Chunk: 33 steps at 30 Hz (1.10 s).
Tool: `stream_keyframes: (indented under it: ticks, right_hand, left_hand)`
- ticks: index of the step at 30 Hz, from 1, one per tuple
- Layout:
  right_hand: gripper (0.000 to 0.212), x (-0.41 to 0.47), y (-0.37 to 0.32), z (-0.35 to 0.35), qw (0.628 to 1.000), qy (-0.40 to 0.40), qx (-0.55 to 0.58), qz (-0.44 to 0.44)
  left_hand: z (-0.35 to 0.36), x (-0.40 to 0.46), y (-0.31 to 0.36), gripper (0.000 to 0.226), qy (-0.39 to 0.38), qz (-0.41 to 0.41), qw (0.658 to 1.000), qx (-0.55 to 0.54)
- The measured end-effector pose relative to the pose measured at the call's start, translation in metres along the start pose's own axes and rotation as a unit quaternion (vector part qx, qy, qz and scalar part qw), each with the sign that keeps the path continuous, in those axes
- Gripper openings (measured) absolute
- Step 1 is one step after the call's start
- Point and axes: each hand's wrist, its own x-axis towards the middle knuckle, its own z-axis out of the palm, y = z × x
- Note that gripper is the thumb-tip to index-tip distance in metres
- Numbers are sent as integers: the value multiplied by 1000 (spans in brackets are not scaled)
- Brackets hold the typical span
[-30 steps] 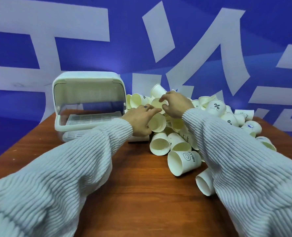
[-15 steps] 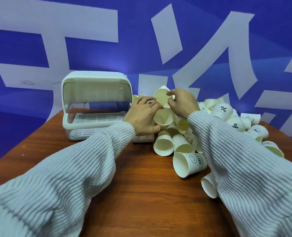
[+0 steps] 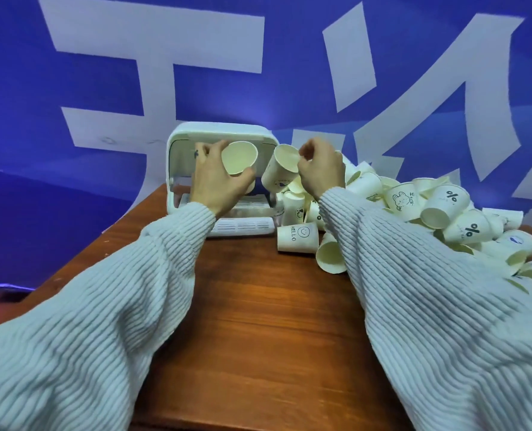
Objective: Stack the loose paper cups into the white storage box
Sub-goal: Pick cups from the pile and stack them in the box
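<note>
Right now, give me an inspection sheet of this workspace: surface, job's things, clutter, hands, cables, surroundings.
Surface: brown wooden table, bare wood in front of the person.
Job's things: white plastic storage box with its lid raised, at the table's far end; heap of loose cream paper cups to its right; a cup printed HELLO lying on its side.
Clutter: nothing seen.
Hands: left hand holds one plain paper cup before the box; right hand pinches the rim of a second printed cup.
Cables: nothing seen.
Surroundings: blue backdrop with large white characters.
</note>
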Motion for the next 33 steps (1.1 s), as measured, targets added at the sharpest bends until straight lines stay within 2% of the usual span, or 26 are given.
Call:
stream_keyframes:
  ticks: [3,9,17,20,25,27,30,33]
  right_hand:
    - [16,2,-7,26,1000,-13,-13,10]
    - [22,12,-6,68,990,-89,-110,2]
    - [26,14,3,91,969,-156,-187,-43]
    - [23,12,5,87,965,-170,-196,-45]
    - [21,13,4,55,968,-143,-194,-63]
    - [22,12,8,32,959,-188,-199,-71]
    - [20,3,19,0,923,-285,-242,-90]
    - [21,-8,33,-20,919,-280,-263,-94]
  left_hand:
    - [-4,5,-11,66,7,-15,1000,-19]
    - [0,24,-32,66,6,-18,999,-33]
    - [14,36,-42,69,-35,-3,999,-11]
    - [15,34,-38,70,-45,-1,999,-9]
    - [15,29,-27,71,-45,6,999,7]
    - [16,28,-22,71,-52,10,999,6]
    - [21,22,-12,70,-66,30,997,9]
    - [29,18,-2,70,-78,44,996,16]
